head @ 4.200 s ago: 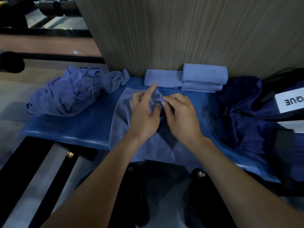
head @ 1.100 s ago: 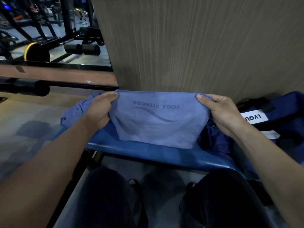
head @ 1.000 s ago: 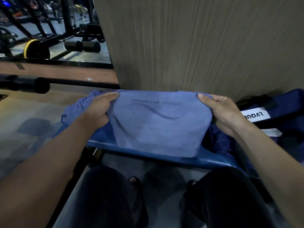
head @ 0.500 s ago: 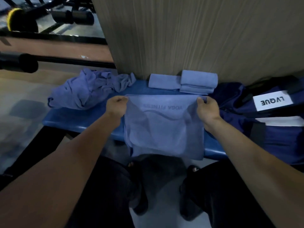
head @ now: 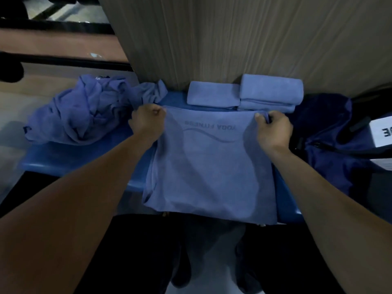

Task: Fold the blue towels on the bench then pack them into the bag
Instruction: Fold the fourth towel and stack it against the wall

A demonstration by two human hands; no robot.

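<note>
Two hands: left hand (head: 146, 122) and right hand (head: 273, 129) each pinch a far corner of the blue towel (head: 210, 168).
Change: towel, held up a second ago, now lies flat on the bench (head: 80, 155).
Edges: near hem overhangs the bench front.
Around: folded towels (head: 244, 95) just beyond; crumpled towels (head: 84, 109) left; bag (head: 331, 149) right.

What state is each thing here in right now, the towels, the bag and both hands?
Printed towel: spread flat on the bench, near edge hanging over.
Left hand: gripping its far left corner.
Right hand: pinching its far right corner.
Folded towels: stacked by the wall.
Crumpled towels: heaped, unfolded.
Bag: lying at the right; opening not clear.
</note>
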